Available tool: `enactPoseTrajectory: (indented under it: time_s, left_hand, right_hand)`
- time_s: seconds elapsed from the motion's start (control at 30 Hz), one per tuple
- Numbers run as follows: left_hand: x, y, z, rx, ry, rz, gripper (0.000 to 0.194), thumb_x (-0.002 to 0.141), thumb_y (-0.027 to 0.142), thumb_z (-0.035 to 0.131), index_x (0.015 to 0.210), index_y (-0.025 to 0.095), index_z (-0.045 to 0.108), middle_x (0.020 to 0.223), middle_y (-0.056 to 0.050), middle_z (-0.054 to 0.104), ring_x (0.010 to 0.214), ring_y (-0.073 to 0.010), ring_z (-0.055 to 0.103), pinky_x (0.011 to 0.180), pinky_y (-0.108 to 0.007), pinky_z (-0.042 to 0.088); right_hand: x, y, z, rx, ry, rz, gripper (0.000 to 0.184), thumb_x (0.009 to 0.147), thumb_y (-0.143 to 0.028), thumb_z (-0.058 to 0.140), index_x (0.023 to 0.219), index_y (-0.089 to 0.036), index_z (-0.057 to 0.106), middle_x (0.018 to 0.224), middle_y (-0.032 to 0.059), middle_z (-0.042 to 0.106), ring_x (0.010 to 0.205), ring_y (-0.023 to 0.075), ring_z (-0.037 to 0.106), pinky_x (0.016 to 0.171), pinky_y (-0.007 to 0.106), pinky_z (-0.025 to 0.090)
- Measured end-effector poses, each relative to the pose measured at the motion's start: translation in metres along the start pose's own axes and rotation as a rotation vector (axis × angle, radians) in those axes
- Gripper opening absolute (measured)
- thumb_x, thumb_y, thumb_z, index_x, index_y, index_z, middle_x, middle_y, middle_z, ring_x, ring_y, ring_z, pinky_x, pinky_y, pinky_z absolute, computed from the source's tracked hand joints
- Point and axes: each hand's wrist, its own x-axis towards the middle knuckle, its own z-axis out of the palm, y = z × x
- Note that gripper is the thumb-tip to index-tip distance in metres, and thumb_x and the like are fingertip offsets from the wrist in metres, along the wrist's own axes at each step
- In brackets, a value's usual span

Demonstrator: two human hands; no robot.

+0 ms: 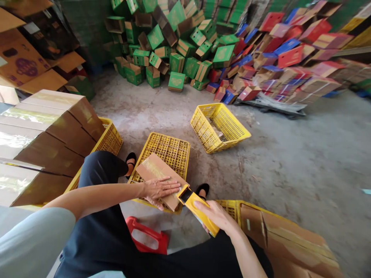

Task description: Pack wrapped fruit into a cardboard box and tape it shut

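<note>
My left hand [159,189] lies flat, fingers stretched out, on a small brown cardboard box [153,168] with shiny tape on its top. The box rests on an upturned yellow plastic crate [171,148] in front of my knees. My right hand [216,217] is wrapped round a yellow tape dispenser [194,204], whose front end touches the near right corner of the box.
Taped brown boxes [49,135] are stacked at my left over another yellow crate [111,137]. A tipped yellow crate [218,127] lies further out. Flat cartons in a crate [284,235] sit at my right. A red stool [146,235] is under me. Green, red and blue boxes [220,50] are piled behind.
</note>
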Motion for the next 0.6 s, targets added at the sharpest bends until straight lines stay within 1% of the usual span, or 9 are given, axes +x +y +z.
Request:
enactPoseTrajectory:
  time_s: [0.07,0.13,0.27,0.33,0.47,0.53,0.6]
  left_hand:
    - [0.008,0.002,0.003,-0.021,-0.014,0.029,0.100,0.097,0.068,0.042,0.166,0.006,0.003,0.172,-0.018,0.011,0.160,-0.0316,0.010,0.130,-0.047,0.001]
    - [0.012,0.002,0.006,-0.042,-0.018,0.046,0.100,0.098,0.067,0.042,0.166,0.005,0.003,0.172,-0.020,0.010,0.160,-0.0322,0.010,0.130,-0.048,0.001]
    - [0.013,-0.003,0.012,-0.067,-0.030,0.048,0.100,0.097,0.064,0.048,0.166,0.005,0.005,0.172,-0.020,0.010,0.160,-0.0340,0.010,0.130,-0.051,0.002]
    - [0.013,-0.005,0.013,-0.078,-0.044,0.037,0.100,0.096,0.063,0.050,0.166,0.006,0.006,0.172,-0.019,0.009,0.160,-0.0338,0.010,0.130,-0.050,0.002]
    - [0.014,-0.008,0.014,-0.099,-0.053,0.036,0.099,0.096,0.062,0.051,0.167,0.010,0.005,0.172,-0.016,0.010,0.160,-0.0318,0.009,0.129,-0.050,0.000]
    - [0.015,-0.007,0.013,-0.102,-0.060,0.033,0.100,0.095,0.064,0.052,0.167,0.011,0.005,0.172,-0.016,0.011,0.160,-0.0319,0.009,0.129,-0.050,0.000]
    - [0.016,-0.006,0.012,-0.097,-0.083,0.015,0.103,0.093,0.067,0.053,0.167,0.012,0.006,0.172,-0.017,0.012,0.160,-0.0330,0.011,0.129,-0.050,0.002]
  right_hand:
    - [0.000,0.001,0.002,-0.013,0.002,-0.008,0.051,0.092,-0.068,0.057,0.097,-0.017,0.061,0.058,0.0019,0.068,0.051,0.0193,0.070,0.046,0.023,0.055]
    - [0.000,0.004,0.003,-0.027,-0.004,-0.028,0.051,0.091,-0.069,0.057,0.096,-0.018,0.060,0.058,0.0016,0.068,0.053,0.0204,0.071,0.046,0.024,0.055]
    - [0.002,0.009,0.004,-0.029,-0.016,-0.062,0.051,0.090,-0.068,0.059,0.105,-0.019,0.058,0.057,-0.0016,0.066,0.050,0.0200,0.070,0.044,0.024,0.054]
    - [0.002,0.014,0.001,-0.027,-0.014,-0.066,0.051,0.090,-0.068,0.059,0.105,-0.019,0.057,0.056,-0.0015,0.066,0.049,0.0199,0.070,0.045,0.023,0.054]
    - [-0.006,0.035,-0.013,-0.003,-0.038,-0.026,0.051,0.089,-0.070,0.059,0.097,-0.019,0.059,0.057,0.0012,0.068,0.053,0.0203,0.071,0.045,0.022,0.051]
    - [-0.013,0.048,-0.019,0.010,-0.052,-0.012,0.053,0.089,-0.072,0.058,0.094,-0.019,0.060,0.057,0.0021,0.068,0.052,0.0200,0.071,0.046,0.023,0.052]
    - [-0.019,0.057,-0.022,0.010,-0.030,-0.013,0.054,0.089,-0.073,0.056,0.093,-0.019,0.060,0.057,0.0024,0.068,0.051,0.0199,0.069,0.047,0.023,0.052]
